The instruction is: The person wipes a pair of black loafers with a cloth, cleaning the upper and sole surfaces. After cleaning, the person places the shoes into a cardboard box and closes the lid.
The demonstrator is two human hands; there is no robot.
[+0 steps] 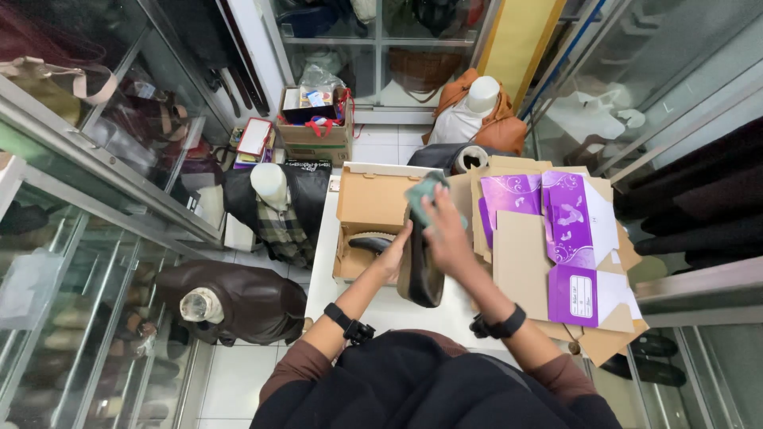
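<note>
My left hand [393,253] grips a dark shoe [419,274] by its side, holding it up over the white table [326,270]. My right hand [445,230] presses a green cloth [421,200] against the top of that shoe. Just left of the hands an open brown cardboard shoe box [369,208] rests on the table, with a second dark shoe [372,242] lying inside it. Both wrists wear dark bands.
Flattened purple and brown box sheets [556,246] are stacked on the right. Mannequin busts in jackets [230,302] [274,202] stand on the floor at left. Glass display cases line both sides. A full carton [314,119] and an orange bag [485,111] sit beyond the table.
</note>
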